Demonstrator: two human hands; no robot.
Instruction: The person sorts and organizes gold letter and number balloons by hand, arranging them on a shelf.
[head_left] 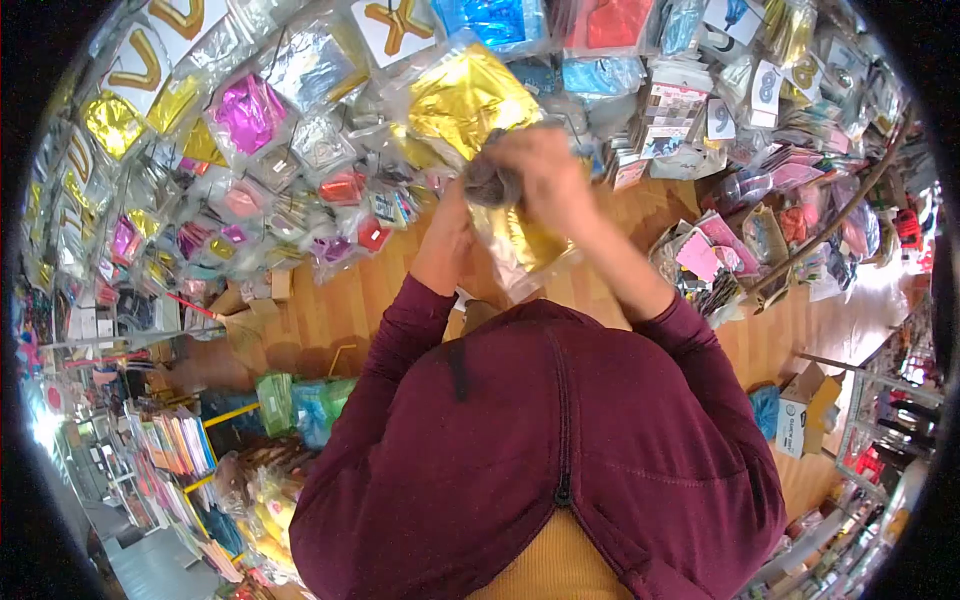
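My right hand (550,172), blurred a little by motion, is closed on a bunched grey-brown cloth (493,182). The cloth lies against a shiny gold foil packet (520,240) in a clear plastic sleeve, which hangs down toward my chest. My left hand (453,222) grips this packet from its left side; its fingers are mostly hidden behind the cloth and the packet. Just beyond both hands, another stretch of gold foil in clear plastic (470,100) faces me, its lower edge overlapped by the cloth.
Bagged foil packets, such as a purple one (250,112) and a blue one (490,20), hang in dense rows ahead. Stacked cards (675,115) hang at the right. A cardboard box (803,410) stands on the wooden floor (400,290); shelves with paper goods (175,445) line the left.
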